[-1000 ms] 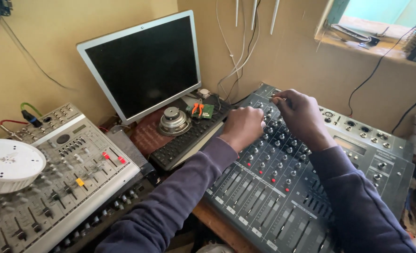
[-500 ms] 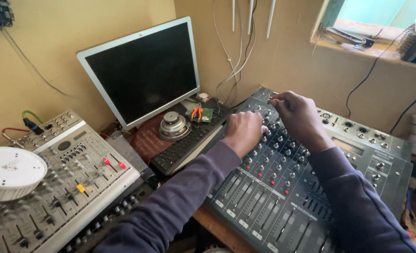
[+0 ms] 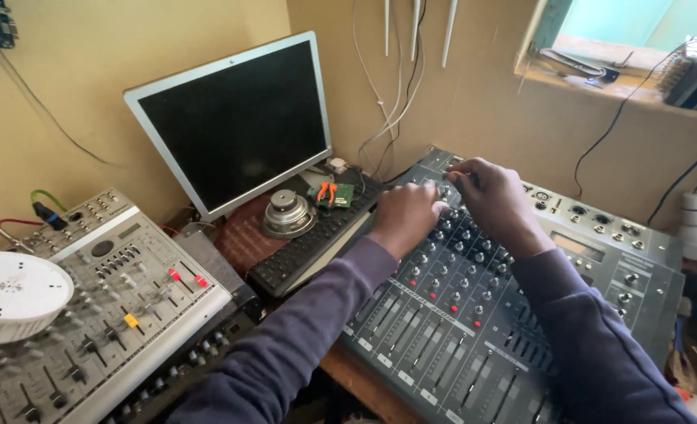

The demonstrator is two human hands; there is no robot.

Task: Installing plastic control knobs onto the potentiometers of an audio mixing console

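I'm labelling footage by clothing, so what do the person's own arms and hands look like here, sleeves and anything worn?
Both arms are in long, dark purple-blue sleeves of soft knit-like fabric, ending at the wrists. The left hand and right hand are bare: no gloves, and no ring, watch or bracelet shows. The sleeves are plain, with no visible markings.

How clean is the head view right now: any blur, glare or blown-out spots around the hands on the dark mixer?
Head view: both hands, left hand and right hand, and the dark mixer are fairly sharp in soft daylight; the silver mixer at the lower left edge is smeared by blur; the window is bright and washed out; the monitor screen is dark with no glare.
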